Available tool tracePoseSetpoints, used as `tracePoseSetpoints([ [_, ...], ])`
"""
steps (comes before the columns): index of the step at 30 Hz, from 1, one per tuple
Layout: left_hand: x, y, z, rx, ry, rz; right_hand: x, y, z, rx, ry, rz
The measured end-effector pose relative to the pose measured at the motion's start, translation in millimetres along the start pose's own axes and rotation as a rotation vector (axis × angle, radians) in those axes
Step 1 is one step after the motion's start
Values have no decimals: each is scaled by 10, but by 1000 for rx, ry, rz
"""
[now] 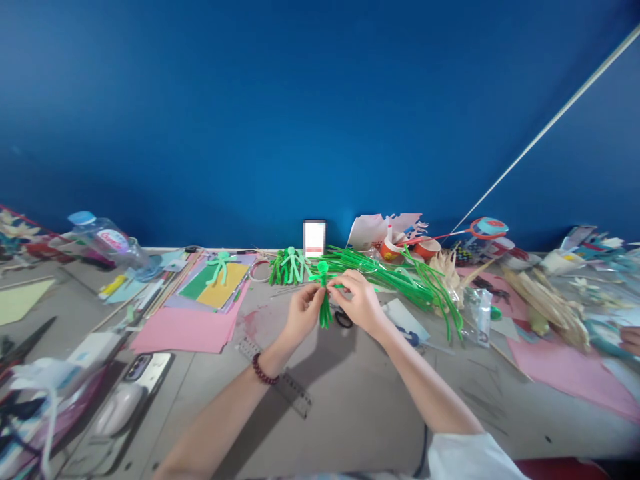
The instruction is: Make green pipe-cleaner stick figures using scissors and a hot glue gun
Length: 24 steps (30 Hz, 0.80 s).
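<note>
Between my two hands, above the middle of the table, is a green pipe-cleaner figure [325, 313] with a round coiled head and several strands hanging down. My left hand [305, 308] pinches the figure just below its head from the left side. On the right, my right hand [356, 299] has its fingers pressed together on a green strand sticking out sideways from the same figure. Behind my hands stand finished-looking green figures [291, 265]. A bundle of long green pipe cleaners [395, 280] lies to the right, partly behind my right hand.
A clear ruler [295, 393] lies under my left forearm, and black-handled scissors [343, 319] lie between my hands. Pink paper [185, 330] is on the left, near a phone [150, 369]. A bottle [113, 240] leans at the back left. At the far right edge shows another person's hand [631, 340].
</note>
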<state>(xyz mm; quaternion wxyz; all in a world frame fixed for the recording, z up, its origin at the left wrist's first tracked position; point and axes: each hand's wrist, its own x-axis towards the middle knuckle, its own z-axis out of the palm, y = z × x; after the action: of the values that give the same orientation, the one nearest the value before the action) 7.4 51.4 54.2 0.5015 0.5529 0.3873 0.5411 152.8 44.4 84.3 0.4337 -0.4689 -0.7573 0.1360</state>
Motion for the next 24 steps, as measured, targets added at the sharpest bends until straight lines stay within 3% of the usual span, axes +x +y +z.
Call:
tracePoseSetpoints([
  [3,-3,4,-1,24,5,17,1,3,6,21,-10,13],
  [9,48,58,-74,-19,-108,-100,13,29,-18,52,5,46],
  [17,79,76,-110,19,-121,-86,-5,59,0,-2,16,7],
  [24,101,67,-107,-142,-93,-177,-2,32,0,-124,14,-60],
])
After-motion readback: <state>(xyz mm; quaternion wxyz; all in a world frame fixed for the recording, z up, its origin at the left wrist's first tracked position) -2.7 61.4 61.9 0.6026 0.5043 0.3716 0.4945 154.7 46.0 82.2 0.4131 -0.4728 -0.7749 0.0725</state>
